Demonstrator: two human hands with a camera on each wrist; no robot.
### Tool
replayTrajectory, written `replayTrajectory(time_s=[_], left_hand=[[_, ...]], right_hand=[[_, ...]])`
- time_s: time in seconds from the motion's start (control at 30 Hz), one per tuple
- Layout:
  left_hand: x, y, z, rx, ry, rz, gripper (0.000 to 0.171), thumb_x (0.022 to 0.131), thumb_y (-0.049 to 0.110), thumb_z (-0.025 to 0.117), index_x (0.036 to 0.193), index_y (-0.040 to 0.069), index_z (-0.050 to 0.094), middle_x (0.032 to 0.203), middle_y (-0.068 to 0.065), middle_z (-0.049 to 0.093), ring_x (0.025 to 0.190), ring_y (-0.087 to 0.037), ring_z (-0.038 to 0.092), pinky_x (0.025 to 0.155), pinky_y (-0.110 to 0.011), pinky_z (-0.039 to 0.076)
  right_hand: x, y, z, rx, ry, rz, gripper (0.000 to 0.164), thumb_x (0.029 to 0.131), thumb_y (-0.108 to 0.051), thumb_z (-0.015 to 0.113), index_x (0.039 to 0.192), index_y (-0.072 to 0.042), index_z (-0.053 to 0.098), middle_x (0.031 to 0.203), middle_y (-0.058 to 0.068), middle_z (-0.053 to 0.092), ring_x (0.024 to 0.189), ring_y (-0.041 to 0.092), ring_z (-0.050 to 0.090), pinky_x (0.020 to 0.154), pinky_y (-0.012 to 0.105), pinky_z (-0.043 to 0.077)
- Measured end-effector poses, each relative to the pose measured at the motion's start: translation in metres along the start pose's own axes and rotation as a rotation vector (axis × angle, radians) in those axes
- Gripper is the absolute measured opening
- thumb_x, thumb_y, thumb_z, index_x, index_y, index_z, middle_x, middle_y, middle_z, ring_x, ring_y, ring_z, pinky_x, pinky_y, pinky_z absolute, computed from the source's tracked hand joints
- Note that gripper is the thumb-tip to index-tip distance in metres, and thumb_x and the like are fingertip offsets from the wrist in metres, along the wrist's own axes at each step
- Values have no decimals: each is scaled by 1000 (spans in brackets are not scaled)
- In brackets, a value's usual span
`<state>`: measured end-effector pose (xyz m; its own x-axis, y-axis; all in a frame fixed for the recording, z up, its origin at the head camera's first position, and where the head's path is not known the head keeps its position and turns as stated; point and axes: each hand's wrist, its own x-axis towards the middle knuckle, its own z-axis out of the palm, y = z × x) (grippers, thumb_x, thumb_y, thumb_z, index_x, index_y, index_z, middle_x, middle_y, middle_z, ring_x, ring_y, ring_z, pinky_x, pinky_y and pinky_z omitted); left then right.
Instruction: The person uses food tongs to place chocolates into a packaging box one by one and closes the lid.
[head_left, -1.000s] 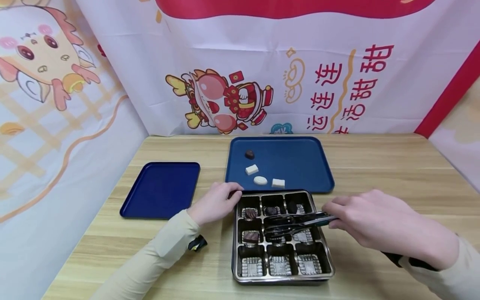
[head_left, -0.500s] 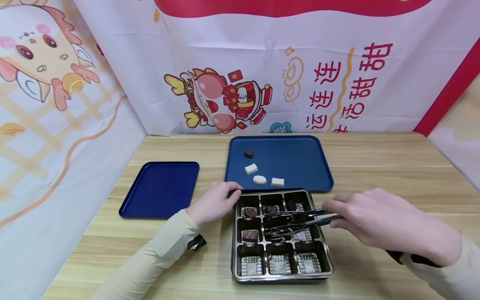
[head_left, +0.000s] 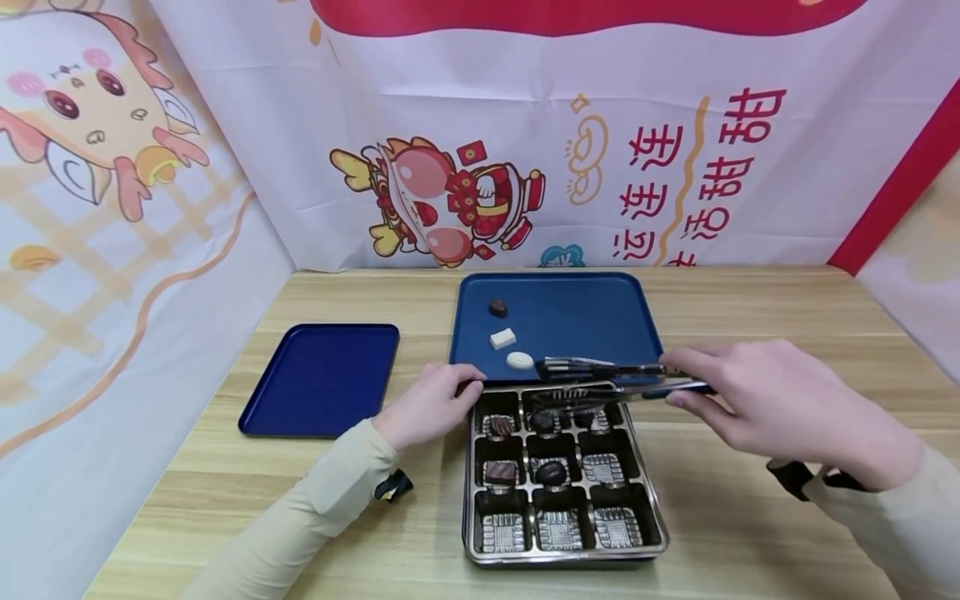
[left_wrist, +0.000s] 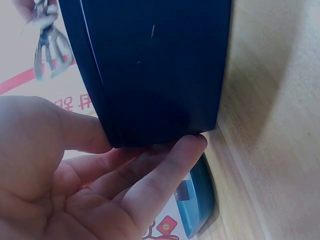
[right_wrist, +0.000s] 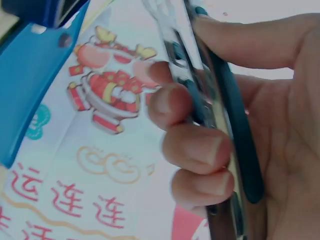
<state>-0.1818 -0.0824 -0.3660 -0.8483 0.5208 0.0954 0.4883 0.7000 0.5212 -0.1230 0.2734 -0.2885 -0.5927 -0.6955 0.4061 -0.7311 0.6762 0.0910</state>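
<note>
My left hand (head_left: 435,404) holds the back left corner of a dark chocolate box (head_left: 566,557), thumb and fingers pressed to its sides; the left wrist view shows the box's dark blue wall (left_wrist: 150,75). My right hand (head_left: 772,408) grips a pair of metal tongs (head_left: 645,389) with teal handle parts (right_wrist: 235,125). The tongs' tips are apart, above the box's back edge and the near edge of the blue tray (head_left: 600,317). In the box sit a ridged chocolate (head_left: 501,427), a square one (head_left: 501,472), a dark oval one (head_left: 552,473), and dark pieces in the other back compartments.
On the blue tray lie a brown chocolate (head_left: 498,308), a white rectangular one (head_left: 503,338) and a white oval one (head_left: 520,360). A smaller navy tray (head_left: 322,379) stands at the left. A small dark object (head_left: 393,486) is beside my left sleeve. Printed cloth hangs behind.
The tongs have risen from the middle compartment and moved back towards the blue tray, uncovering the dark oval chocolate. They now hide the rightmost white piece. My left hand stays put.
</note>
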Motion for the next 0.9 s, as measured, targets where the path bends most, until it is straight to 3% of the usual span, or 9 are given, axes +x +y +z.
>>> replayTrajectory(time_s=[0.3,0.5,0.73,0.9], left_hand=[[0,0,-1,-17,-6,-2,25,99,15,49,113,3,66,81,4,60,51,-7,50,56,-25,42],[0,1,0,-9,-6,-4,24,99,15,50,113,4,66,87,3,62,54,-6,51,58,-25,43],[0,1,0,-12,-10,-13,25,99,15,49,113,4,66,91,2,63,56,-6,52,59,-25,43],[-1,1,-1,-29,-12,-18,25,99,15,49,113,3,66,87,3,62,53,-7,51,56,-25,43]], right_hand=[[2,16,5,-40,4,63,33,81,-33,69,106,-13,66,90,-7,63,57,7,55,45,35,42],[2,20,7,-48,17,90,32,81,-32,70,106,-13,66,88,-7,62,57,4,50,44,33,39],[3,24,12,-58,54,114,27,83,-28,68,105,-14,62,75,-9,54,52,6,43,41,32,33],[5,30,18,-2,68,136,28,82,-24,71,106,-13,62,81,-5,59,59,10,52,47,38,42]])
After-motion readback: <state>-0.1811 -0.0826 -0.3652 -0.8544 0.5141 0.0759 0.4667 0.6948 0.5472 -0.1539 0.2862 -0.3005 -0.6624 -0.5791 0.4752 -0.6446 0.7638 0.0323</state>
